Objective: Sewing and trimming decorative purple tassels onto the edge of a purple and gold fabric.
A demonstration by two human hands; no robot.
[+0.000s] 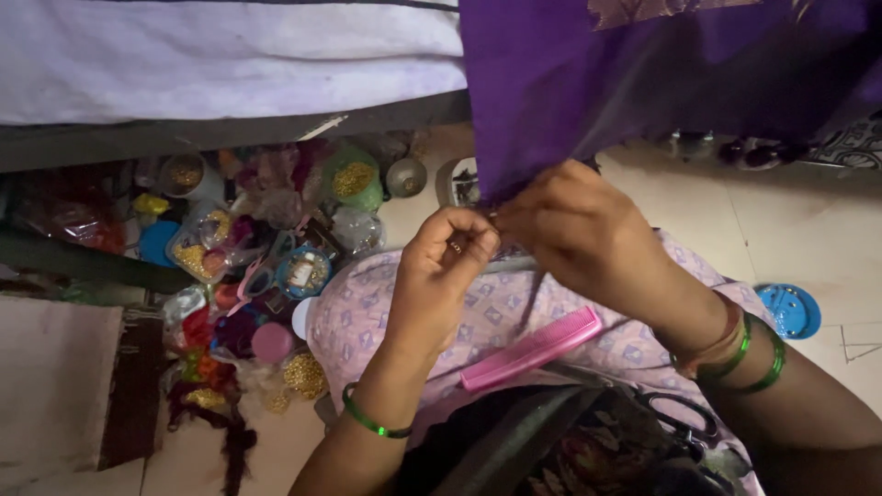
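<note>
Mid-stitch, we judge: our left hand point(441, 262) and right hand point(574, 225) both pinch the purple cloth point(643, 73) edge; next needs steady tension.

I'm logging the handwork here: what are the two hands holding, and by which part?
Both the left hand and the right hand pinch the purple cloth at its hanging lower edge, fingertips close together.

One head-worn camera looks steeply down, close over the lap.
</note>
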